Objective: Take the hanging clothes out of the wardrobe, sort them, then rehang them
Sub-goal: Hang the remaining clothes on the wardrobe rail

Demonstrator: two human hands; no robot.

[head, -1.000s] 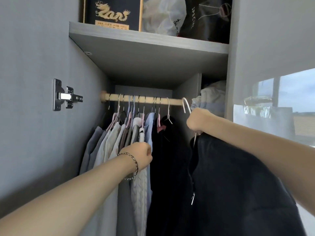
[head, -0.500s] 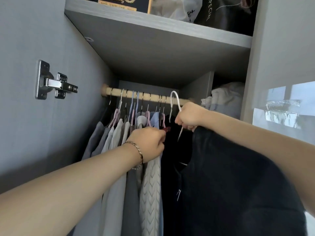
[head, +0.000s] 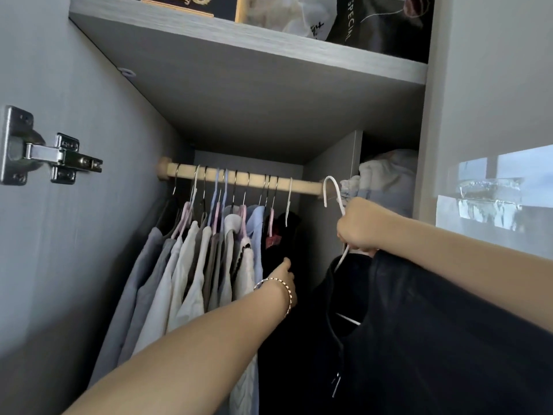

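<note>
A wooden rail (head: 254, 178) crosses the wardrobe with several hangers on it. Pale grey, white and light-blue garments (head: 191, 265) hang bunched at its left, and black garments (head: 287, 235) hang to their right. My left hand (head: 284, 280), a bracelet on its wrist, reaches flat into the gap between the white knit and the black clothes; its fingertips are lost in the dark. My right hand (head: 359, 226) grips the neck of a white hanger (head: 336, 193) that carries a dark zip garment (head: 434, 339). The hanger's hook is just in front of the rail's right end.
A grey shelf (head: 239, 34) above the rail holds a black box and bags. A metal hinge (head: 51, 154) juts from the left wall. Folded pale laundry (head: 386, 181) sits in a side compartment on the right, beside a glossy door panel (head: 493, 85).
My right hand has moved the hanger and dark garment right, toward the rail's end. My left hand let go of the pale clothes and slid into the gap beside the black ones.
</note>
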